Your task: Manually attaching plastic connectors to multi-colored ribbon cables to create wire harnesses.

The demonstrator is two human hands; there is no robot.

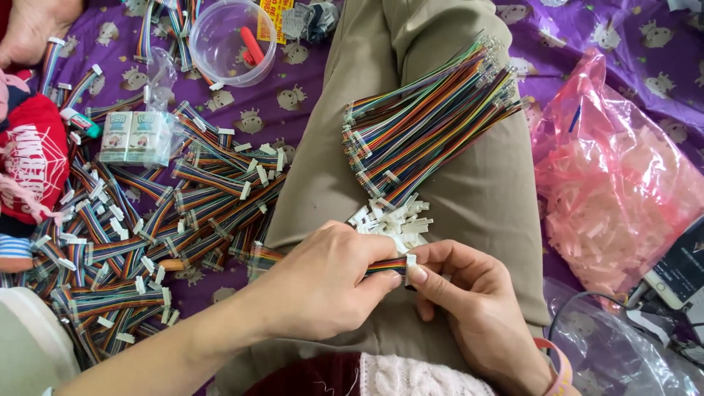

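My left hand (323, 282) grips a short rainbow ribbon cable (386, 265) over my lap. My right hand (469, 301) pinches a small white plastic connector (411, 260) at the cable's end, thumb and forefinger closed on it. Just above my hands a small heap of loose white connectors (396, 218) lies on my khaki trouser leg (469, 198). Further up the leg lies a bundle of multicoloured cables (429, 121) without housings, spread like a fan.
A large pile of finished rainbow cables with white plugs (154, 227) covers the purple cloth at left. A clear round tub (232, 40) holds a red item. A pink bag of white connectors (616, 183) lies at right, a phone (678, 271) beside it.
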